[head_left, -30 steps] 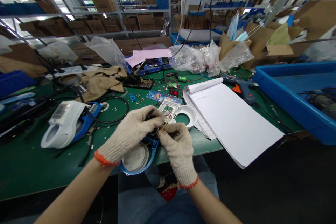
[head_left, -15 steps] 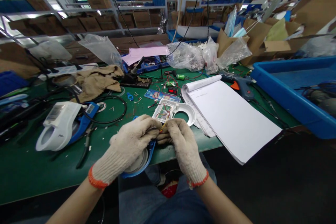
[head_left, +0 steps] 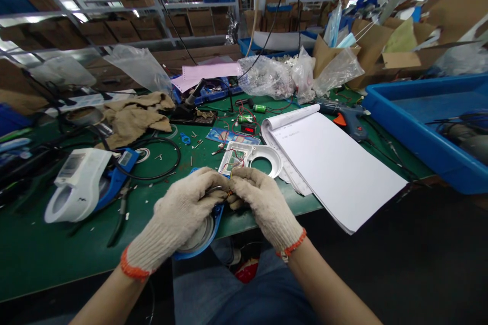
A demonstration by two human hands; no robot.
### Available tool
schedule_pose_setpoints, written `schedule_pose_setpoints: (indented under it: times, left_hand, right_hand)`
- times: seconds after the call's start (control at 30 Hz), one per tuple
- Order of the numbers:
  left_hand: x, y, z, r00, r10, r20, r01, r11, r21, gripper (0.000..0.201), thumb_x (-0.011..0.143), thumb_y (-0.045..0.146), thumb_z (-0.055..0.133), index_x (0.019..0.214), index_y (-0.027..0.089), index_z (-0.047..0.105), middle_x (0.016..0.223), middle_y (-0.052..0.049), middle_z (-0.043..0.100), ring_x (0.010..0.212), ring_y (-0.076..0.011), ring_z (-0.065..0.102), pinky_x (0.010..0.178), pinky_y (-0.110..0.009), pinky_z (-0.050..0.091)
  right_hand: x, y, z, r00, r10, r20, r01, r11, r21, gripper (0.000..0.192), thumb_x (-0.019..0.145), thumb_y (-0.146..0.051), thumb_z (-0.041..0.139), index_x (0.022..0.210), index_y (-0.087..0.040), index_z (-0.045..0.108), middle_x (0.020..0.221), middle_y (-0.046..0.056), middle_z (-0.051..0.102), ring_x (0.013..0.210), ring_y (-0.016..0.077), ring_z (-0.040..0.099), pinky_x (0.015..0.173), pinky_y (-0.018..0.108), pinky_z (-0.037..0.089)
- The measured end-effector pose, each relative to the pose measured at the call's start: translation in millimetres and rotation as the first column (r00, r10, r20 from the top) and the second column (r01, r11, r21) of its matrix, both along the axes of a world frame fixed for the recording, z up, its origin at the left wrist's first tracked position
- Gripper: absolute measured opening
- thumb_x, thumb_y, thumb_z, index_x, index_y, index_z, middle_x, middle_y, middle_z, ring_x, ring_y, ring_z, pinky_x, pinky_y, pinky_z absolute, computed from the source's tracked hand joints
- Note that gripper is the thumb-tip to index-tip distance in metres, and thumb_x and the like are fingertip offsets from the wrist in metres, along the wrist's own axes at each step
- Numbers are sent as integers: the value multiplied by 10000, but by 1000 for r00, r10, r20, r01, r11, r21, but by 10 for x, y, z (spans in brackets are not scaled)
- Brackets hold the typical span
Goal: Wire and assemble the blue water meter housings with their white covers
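Both hands wear off-white knitted gloves with orange cuffs. The fingertips of my left hand (head_left: 188,208) and my right hand (head_left: 265,200) meet, pinched on thin yellow-orange wires (head_left: 229,194) whose ends are hidden by the gloves. Under my left hand lies a blue housing (head_left: 217,218) with a grey round part (head_left: 200,237), largely covered by the glove. Just beyond the fingertips, a white plastic housing (head_left: 269,151) with a ring-shaped end rests on the bench, red and dark wires inside its frame. A small red-lit display (head_left: 249,128) sits behind it.
A paper pad (head_left: 335,167) overhangs the bench edge at right, near a glue gun (head_left: 353,121) and a blue bin (head_left: 427,137). To the left are a white-and-blue device (head_left: 82,177), a black cable (head_left: 179,155) and a brown cloth (head_left: 133,117). A soldering iron (head_left: 193,95) stands behind.
My right hand has shifted slightly left, its fingers now bent over the wires against the left fingertips. The view has moved a little; the housings stay in place.
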State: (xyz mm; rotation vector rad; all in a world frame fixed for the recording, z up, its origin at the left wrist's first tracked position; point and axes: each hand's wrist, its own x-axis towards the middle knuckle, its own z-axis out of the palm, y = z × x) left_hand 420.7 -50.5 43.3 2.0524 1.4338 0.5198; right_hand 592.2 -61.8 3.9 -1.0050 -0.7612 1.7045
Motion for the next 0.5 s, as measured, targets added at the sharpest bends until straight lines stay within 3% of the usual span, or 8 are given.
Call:
schedule_pose_setpoints:
  times: [0.23,0.5]
  left_hand:
    - [-35,-8,-26,999,-40,-8,40,999,-13,146,895,326,554,913,231,664,983,-14,676,936,-192,626,846,-329,477]
    - [-12,-78,-88,964,70,-256,-54,996,68,257,865,232,430,988,258,654,1068,-41,678,973,-253,638,878,-404,464]
  right_hand:
    - [-30,-9,-11,999,-49,-4,49,998,39,399,790,-331,777,1087,-184,554,681,-38,674,545,98,615,536,195,476]
    - [0,-9,-24,1000,-4,-22,5,999,34,427,790,-367,783,1092,-186,541,697,-41,659,549,99,607,548,206,475]
